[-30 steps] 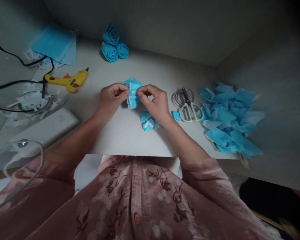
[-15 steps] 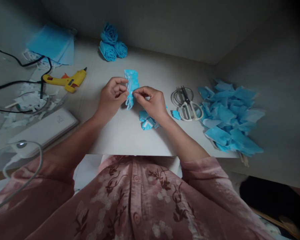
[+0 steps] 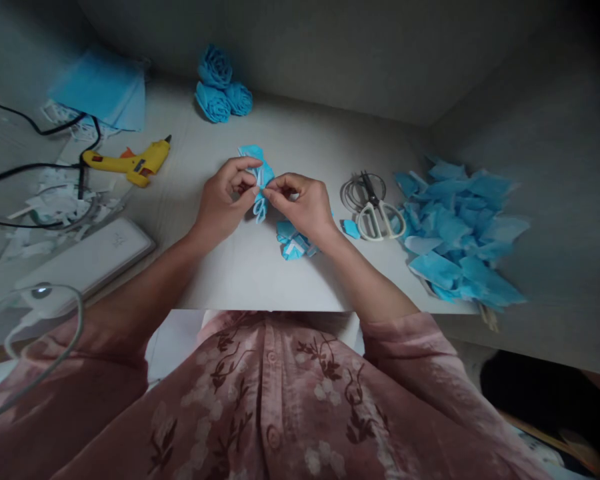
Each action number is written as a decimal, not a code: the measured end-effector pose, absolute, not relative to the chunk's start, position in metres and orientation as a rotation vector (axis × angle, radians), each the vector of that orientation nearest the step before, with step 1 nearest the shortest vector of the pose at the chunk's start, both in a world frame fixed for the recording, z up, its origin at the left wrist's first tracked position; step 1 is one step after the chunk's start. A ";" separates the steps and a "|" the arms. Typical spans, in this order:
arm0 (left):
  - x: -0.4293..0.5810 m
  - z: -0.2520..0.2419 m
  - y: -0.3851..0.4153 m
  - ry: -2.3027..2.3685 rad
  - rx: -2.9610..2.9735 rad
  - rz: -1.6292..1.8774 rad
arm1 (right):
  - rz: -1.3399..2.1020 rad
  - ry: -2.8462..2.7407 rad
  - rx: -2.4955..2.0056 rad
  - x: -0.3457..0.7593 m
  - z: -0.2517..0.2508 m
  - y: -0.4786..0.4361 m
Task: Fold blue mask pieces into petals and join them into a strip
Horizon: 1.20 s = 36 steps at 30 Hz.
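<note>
A gathered blue fabric piece [image 3: 254, 153], apparently cut from a face mask, is pinched between both hands above the middle of the table. My left hand [image 3: 225, 193] grips its left side, thumb and fingers closed at the folds. From the right, my right hand [image 3: 303, 203] pinches the same piece at its centre with thumb and forefinger. The fabric's narrow lower end hangs in loops below the fingertips. Small blue scraps [image 3: 293, 240] lie on the table beneath my right wrist.
Scissors [image 3: 380, 217] and coiled wire [image 3: 350, 193] lie right, beside a heap of blue cut pieces [image 3: 455, 233]. Blue fabric roses [image 3: 217, 87] sit at the back. At left are a yellow glue gun [image 3: 140, 163], face masks [image 3: 100, 90], white scraps [image 3: 55, 203] and a power bank [image 3: 90, 263].
The fabric's upper part has tilted left and bunched tighter between the fingers. Both hands stay close together in nearly the same place.
</note>
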<state>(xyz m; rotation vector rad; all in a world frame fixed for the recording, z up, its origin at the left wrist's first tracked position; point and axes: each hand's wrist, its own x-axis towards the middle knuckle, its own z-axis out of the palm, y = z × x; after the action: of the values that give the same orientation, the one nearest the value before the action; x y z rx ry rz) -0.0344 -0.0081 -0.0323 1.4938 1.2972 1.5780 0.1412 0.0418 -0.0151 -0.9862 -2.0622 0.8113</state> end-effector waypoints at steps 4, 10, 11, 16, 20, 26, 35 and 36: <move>-0.035 -0.032 -0.009 1.366 1.534 1.542 | 0.787 -2.068 -0.993 0.141 -0.014 0.041; -0.036 -0.035 -0.007 1.329 1.531 1.561 | 0.905 -2.038 -0.989 0.141 -0.018 0.044; -0.036 -0.035 -0.007 1.328 1.523 1.555 | 0.924 -2.029 -0.986 0.141 -0.019 0.045; -0.037 -0.035 -0.006 1.256 1.479 1.584 | 0.974 -2.011 -0.965 0.142 -0.018 0.046; -0.038 -0.033 -0.006 1.224 1.470 1.587 | 0.951 -2.026 -0.966 0.142 -0.016 0.043; -0.038 -0.030 -0.007 1.348 1.417 1.478 | 0.958 -2.002 -0.925 0.142 -0.018 0.046; -0.050 -0.051 0.008 0.951 1.419 1.679 | 1.190 -1.674 -0.838 0.154 -0.019 0.068; -0.050 -0.050 0.007 0.974 1.414 1.672 | 1.221 -1.675 -0.842 0.155 -0.020 0.069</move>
<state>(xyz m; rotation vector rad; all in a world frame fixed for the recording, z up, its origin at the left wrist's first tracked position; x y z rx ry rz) -0.0498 0.0071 -0.0497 1.4137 0.9740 1.6722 0.1548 0.0687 -0.0195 -0.8418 -1.6753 1.2207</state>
